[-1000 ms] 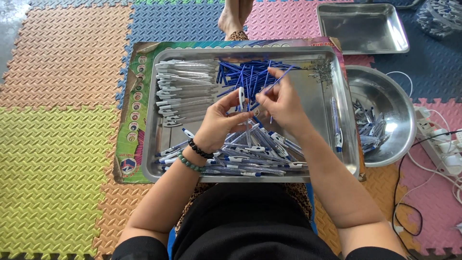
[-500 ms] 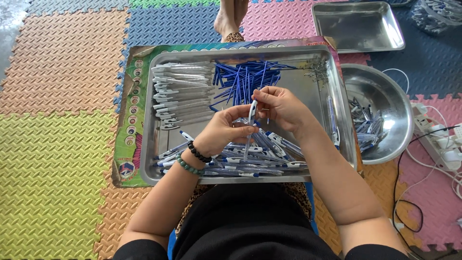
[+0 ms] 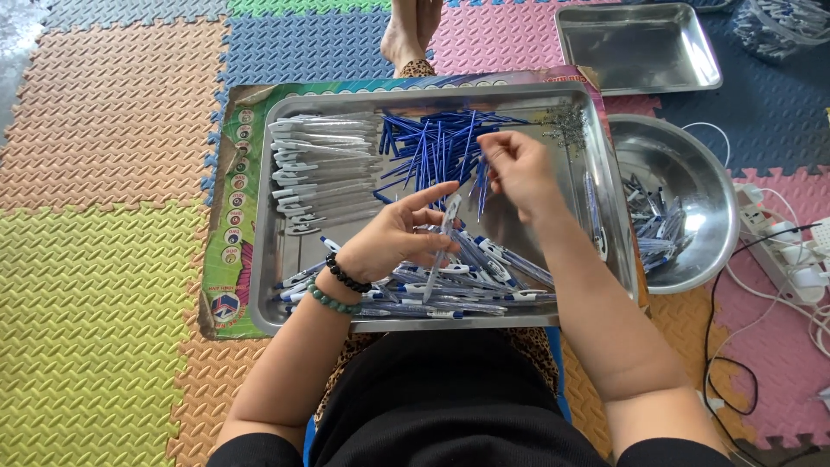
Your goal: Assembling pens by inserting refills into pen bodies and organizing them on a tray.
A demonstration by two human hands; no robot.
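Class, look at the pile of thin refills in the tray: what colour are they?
The refills are blue, clearest in the head view; the right hand reaches over them.

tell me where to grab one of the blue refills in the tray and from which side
Pinch a blue refill near its upper end, coming from above on the right, where the right hand hovers. The thin rods fan out there with gaps between them; lower down they cross and bunch together in the tray.
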